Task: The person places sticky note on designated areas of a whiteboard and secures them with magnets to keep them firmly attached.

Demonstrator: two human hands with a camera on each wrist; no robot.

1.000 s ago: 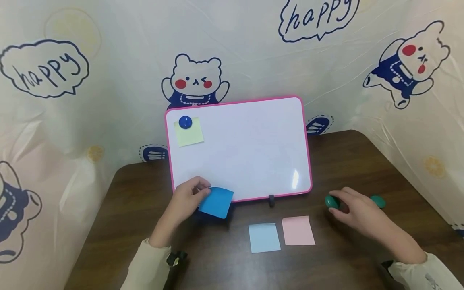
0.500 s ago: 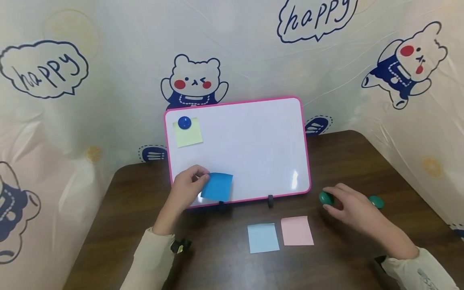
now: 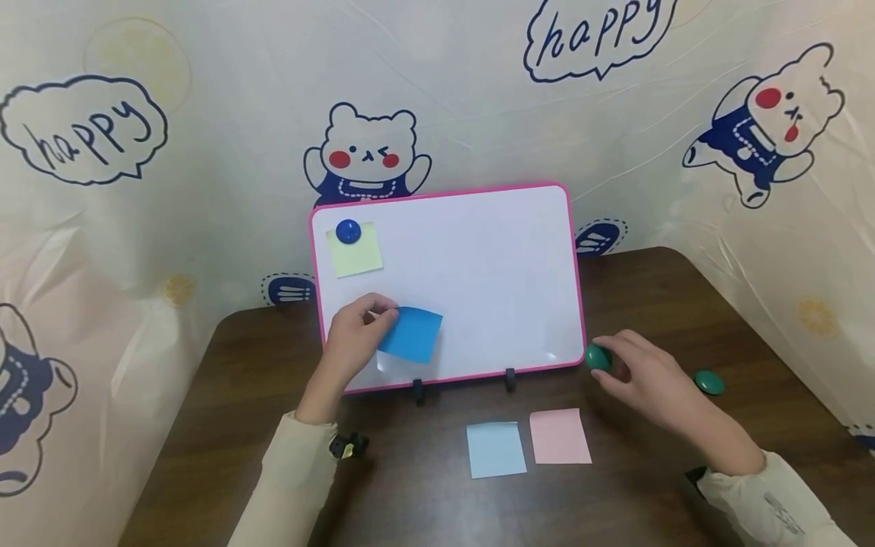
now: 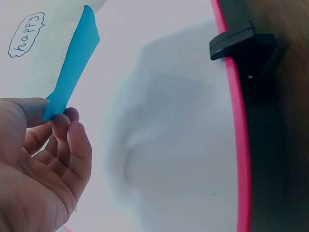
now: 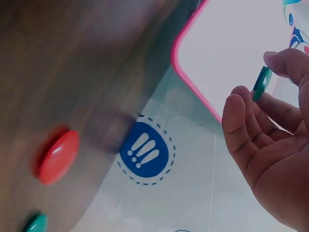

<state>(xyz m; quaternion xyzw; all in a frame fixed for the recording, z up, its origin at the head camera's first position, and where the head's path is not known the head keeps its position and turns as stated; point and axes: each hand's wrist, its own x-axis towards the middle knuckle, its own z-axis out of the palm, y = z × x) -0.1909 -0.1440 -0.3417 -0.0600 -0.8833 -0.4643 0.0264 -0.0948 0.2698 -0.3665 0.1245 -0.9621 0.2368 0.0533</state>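
Note:
My left hand (image 3: pixel 352 338) pinches a bright blue sticky note (image 3: pixel 417 336) by its upper left corner, before the lower left of a pink-framed whiteboard (image 3: pixel 492 258). In the left wrist view the note (image 4: pixel 77 60) shows nearly edge-on between thumb and fingers. At the board's lower right corner, my right hand (image 3: pixel 652 384) holds a round green magnet (image 3: pixel 598 357) between thumb and fingertips; the right wrist view shows the magnet (image 5: pixel 262 83) from its side. A blue magnet (image 3: pixel 349 232) sits over a pale green note (image 3: pixel 358 260) at the board's upper left.
A light blue note (image 3: pixel 497 450) and a pink note (image 3: pixel 560 437) lie on the brown table (image 3: pixel 410 494). Another green magnet (image 3: pixel 709 382) lies at the right, with a red magnet (image 5: pixel 59 157) seen only in the right wrist view. Dark clips (image 3: pixel 510 379) support the board.
My left hand has raised the blue note from the board's lower edge onto its lower face area. My right hand has carried the green magnet left and upward, away from the other green one.

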